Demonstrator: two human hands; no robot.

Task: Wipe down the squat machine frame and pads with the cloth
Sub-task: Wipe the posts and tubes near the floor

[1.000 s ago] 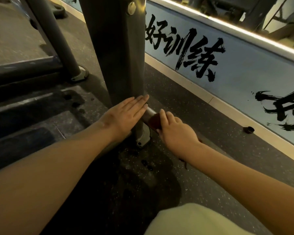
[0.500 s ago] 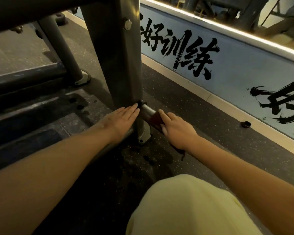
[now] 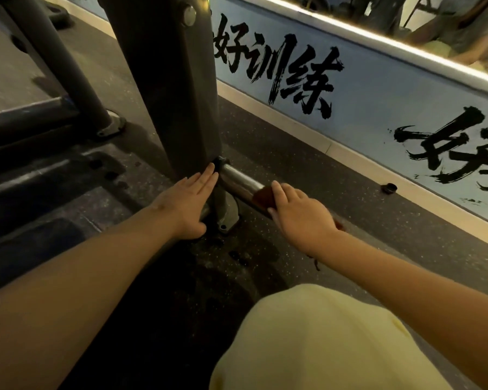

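Outward along the chrome peg (image 3: 238,180) my right hand (image 3: 299,213) has slid the cloth (image 3: 264,197), fingers curled round both; my left hand (image 3: 188,198) lies flat against the upright (image 3: 169,94). I judge only this corner wiped, with much of the machine left.

The cloth (image 3: 265,197) lies mostly hidden under the right hand (image 3: 302,212); only a dark red patch at the fingertips and a frayed end below the wrist show. Both cover the chrome peg's (image 3: 240,180) outer end. The upright post (image 3: 175,80) runs off the top edge. A small dark round thing (image 3: 389,188) at the floor's edge by the wall is too small to tell. The right edge cuts the black lettering (image 3: 448,153).
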